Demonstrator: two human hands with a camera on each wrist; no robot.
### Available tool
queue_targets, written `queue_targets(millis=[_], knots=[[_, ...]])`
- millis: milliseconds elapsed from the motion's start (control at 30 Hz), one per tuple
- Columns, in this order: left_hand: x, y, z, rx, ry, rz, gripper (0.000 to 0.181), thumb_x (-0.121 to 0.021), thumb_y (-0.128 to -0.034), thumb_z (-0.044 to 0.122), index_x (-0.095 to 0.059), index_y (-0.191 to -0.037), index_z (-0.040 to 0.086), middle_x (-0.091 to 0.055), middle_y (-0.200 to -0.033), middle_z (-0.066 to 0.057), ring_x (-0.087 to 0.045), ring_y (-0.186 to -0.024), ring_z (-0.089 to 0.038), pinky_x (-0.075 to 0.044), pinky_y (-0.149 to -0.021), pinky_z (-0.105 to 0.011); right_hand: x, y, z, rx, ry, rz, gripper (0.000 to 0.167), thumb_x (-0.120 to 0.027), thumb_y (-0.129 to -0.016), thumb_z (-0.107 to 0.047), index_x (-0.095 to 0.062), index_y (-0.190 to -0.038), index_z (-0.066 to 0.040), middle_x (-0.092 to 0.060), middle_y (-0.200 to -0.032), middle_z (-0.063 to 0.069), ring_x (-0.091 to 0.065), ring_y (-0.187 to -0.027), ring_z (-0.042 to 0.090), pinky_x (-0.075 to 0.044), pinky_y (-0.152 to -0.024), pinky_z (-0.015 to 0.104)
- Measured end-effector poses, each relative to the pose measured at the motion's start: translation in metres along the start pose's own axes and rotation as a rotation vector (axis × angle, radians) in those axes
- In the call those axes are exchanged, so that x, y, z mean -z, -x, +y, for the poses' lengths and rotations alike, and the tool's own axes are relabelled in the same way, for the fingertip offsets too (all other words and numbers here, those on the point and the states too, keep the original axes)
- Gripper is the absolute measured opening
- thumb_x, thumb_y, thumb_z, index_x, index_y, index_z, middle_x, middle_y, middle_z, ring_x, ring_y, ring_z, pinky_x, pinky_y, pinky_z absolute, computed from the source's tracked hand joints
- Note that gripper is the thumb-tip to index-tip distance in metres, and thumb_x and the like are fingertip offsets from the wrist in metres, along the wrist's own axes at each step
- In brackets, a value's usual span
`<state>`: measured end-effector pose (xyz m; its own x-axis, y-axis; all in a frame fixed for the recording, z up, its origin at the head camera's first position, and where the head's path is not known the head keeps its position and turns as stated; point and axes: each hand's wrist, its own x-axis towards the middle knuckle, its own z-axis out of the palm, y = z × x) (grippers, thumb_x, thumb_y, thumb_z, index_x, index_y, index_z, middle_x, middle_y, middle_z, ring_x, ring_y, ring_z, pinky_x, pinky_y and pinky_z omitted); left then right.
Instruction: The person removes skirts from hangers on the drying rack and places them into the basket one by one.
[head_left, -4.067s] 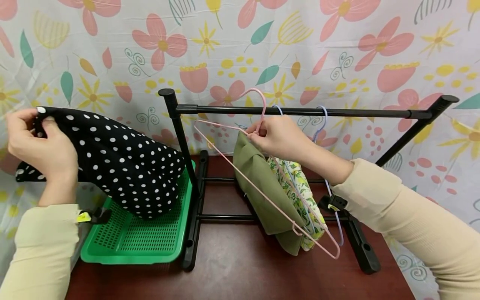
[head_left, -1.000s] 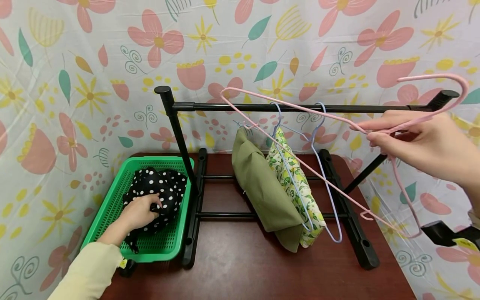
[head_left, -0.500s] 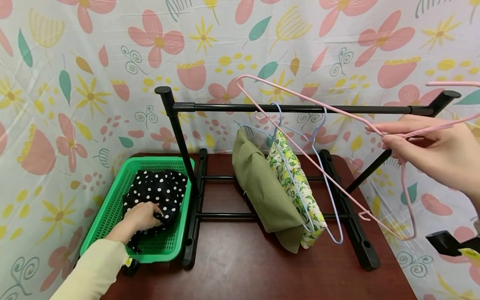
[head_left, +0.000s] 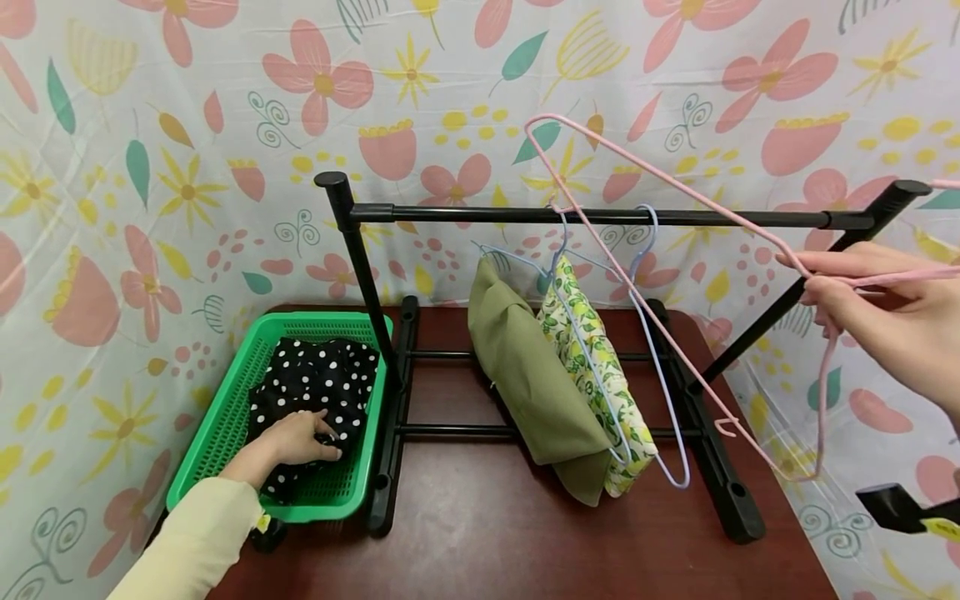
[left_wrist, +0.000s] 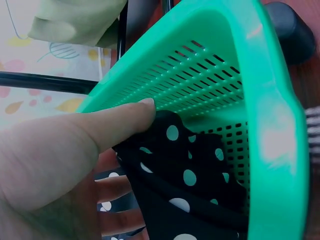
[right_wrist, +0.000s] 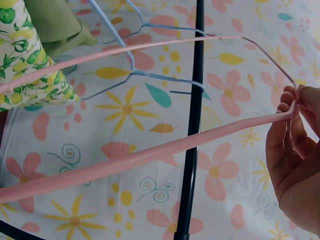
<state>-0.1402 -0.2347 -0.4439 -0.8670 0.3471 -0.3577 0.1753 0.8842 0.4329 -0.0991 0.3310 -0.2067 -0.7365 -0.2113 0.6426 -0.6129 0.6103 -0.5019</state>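
Flower-printed fabric (head_left: 420, 75) is hanging behind my red-brown table (head_left: 480, 533). Nearest me, the frame edges are cutting off both my arms, the right one almost wholly. My right hand (head_left: 900, 308) is pinching the pink hanger (right_wrist: 135, 158) at its neck between thumb and fingers; most of its hook is falling outside the head view. My left hand (head_left: 296, 437) is resting loosely on the black polka-dot cloth (head_left: 322, 375), thumb and fingers apart, some fingertips hiding behind a fold. That cloth is lying bunched inside the green basket (head_left: 330, 507), its full shape hard to make out. Farther off, two blue hangers (right_wrist: 165, 78) are hanging from the black bar (head_left: 465, 215), and the olive cloth (head_left: 536, 392) is partly covering the lemon-print cloth (head_left: 600, 358).
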Motion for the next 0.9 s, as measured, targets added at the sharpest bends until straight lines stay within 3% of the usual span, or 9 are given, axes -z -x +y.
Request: queue_targets(millis=[200, 300, 433, 567, 667, 900], knots=[[-0.006, -0.005, 0.0, 0.019, 0.009, -0.022, 0.037, -0.063, -0.0851, 0.039, -0.07, -0.102, 0.006, -0.036, -0.137, -0.032, -0.044, -0.118, -0.047, -0.043, -0.088, -0.055, 0.001, 0.009, 0.003, -0.041, -0.032, 0.071, 0.029, -0.051, -0.082, 0.02, -0.063, -0.108, 0.013, -0.056, -0.069, -0.01, -0.045, -0.049, 0.0, -0.033, -0.044, 0.011], [-0.009, -0.006, 0.001, 0.028, 0.032, -0.043, 0.037, -0.055, -0.0914, 0.035, -0.068, -0.105, 0.003, -0.033, -0.139, -0.033, -0.04, -0.122, -0.046, -0.044, -0.087, -0.051, 0.002, 0.015, 0.005, -0.04, -0.046, 0.101, 0.029, -0.05, -0.083, 0.019, -0.061, -0.109, 0.014, -0.056, -0.07, -0.011, -0.047, -0.05, -0.002, -0.035, -0.044, 0.009], [-0.011, -0.006, 0.002, 0.027, 0.055, -0.071, 0.036, -0.048, -0.0959, 0.027, -0.065, -0.109, -0.001, -0.03, -0.139, -0.035, -0.033, -0.127, -0.046, -0.044, -0.084, -0.047, 0.007, 0.023, 0.009, -0.023, 0.054, 0.132, 0.026, -0.05, -0.086, 0.014, -0.06, -0.11, 0.014, -0.053, -0.07, -0.016, -0.045, -0.051, -0.006, -0.031, -0.041, 0.009], [-0.014, -0.006, 0.001, 0.008, 0.056, -0.051, 0.033, -0.051, -0.0941, 0.027, -0.066, -0.108, 0.001, -0.034, -0.137, -0.034, -0.027, -0.13, -0.045, -0.039, -0.094, -0.053, 0.011, 0.033, 0.017, -0.035, 0.117, 0.158, 0.026, -0.05, -0.088, 0.011, -0.061, -0.112, 0.012, -0.05, -0.067, -0.019, -0.043, -0.052, -0.008, -0.031, -0.043, 0.006], [-0.018, -0.007, 0.001, -0.001, 0.046, -0.032, 0.031, -0.056, -0.0911, 0.029, -0.068, -0.104, 0.004, -0.037, -0.136, -0.033, -0.028, -0.131, -0.045, -0.037, -0.096, -0.055, 0.013, 0.04, 0.023, -0.069, 0.106, 0.179, 0.028, -0.051, -0.088, 0.01, -0.06, -0.114, 0.01, -0.049, -0.067, -0.019, -0.043, -0.053, -0.009, -0.036, -0.049, 0.001], [-0.026, -0.006, 0.007, 0.062, -0.034, -0.012, 0.036, -0.063, -0.0848, 0.039, -0.067, -0.104, 0.009, -0.033, -0.14, -0.031, -0.044, -0.116, -0.05, -0.032, -0.088, -0.069, 0.012, 0.059, 0.035, -0.117, 0.032, 0.229, 0.03, -0.048, -0.089, 0.011, -0.06, -0.116, 0.007, -0.049, -0.069, -0.016, -0.043, -0.053, -0.007, -0.039, -0.055, 0.0]])
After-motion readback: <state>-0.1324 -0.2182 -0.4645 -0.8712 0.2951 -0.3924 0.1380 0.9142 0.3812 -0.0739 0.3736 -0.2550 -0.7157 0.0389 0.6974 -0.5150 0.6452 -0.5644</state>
